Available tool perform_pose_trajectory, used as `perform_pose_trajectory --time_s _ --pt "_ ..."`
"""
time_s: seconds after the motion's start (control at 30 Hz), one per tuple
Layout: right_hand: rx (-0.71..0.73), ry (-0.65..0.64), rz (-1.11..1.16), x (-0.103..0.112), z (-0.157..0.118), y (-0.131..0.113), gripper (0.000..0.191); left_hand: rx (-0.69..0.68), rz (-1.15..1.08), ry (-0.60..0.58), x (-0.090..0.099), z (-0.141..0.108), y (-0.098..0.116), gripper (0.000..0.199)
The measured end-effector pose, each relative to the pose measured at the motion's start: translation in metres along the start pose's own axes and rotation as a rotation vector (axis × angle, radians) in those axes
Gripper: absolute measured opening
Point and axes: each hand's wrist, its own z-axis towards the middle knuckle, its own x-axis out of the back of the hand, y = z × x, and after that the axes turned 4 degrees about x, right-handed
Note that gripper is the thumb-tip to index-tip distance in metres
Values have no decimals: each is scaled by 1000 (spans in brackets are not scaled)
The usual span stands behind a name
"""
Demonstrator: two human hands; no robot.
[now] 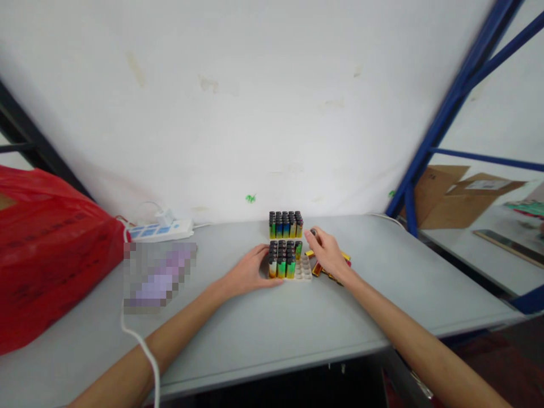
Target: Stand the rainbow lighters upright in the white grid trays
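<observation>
A white tray (304, 269) on the grey table holds upright lighters (281, 260) with black tops, and its right part shows bare slots. Around the tray's left side, my left hand (250, 270) has its fingers and thumb spread apart. Just right of the tray, my right hand (327, 252) is closed on a lighter (314, 232), whose dark end shows at the fingertips. Loose lighters (323, 270) lie partly under my right hand. Behind the tray stands a second block of upright lighters (285, 225).
A red plastic bag (51, 255) fills the left side. Nearby are a white power strip (165, 230), a blurred purple item (164, 276) and a white cable (140, 340). A blue frame (442, 124) and cardboard box (454, 201) stand at right.
</observation>
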Motion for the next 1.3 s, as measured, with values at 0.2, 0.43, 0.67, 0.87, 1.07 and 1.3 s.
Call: perform_pose_trajectory --time_s 0.2,0.43,0.67,0.87,1.07,1.3 --pt "195 -165 -100 15 0 -6 44 -16 -23 7 0 0 1 82" --pt "202 -351 -208 32 3 -1 54 -10 -20 11 -1 0 -1 82" --pt "217 -479 -293 27 0 8 45 -23 -30 0 -2 0 -3 79" --pt "238 -541 -524 22 1 5 34 -9 -31 12 -2 -1 -2 79" --pt "233 -557 -604 16 -1 1 40 -11 -56 7 -1 0 -1 78" --pt "310 -373 -295 53 12 28 37 -1 -50 4 -1 -1 0 79"
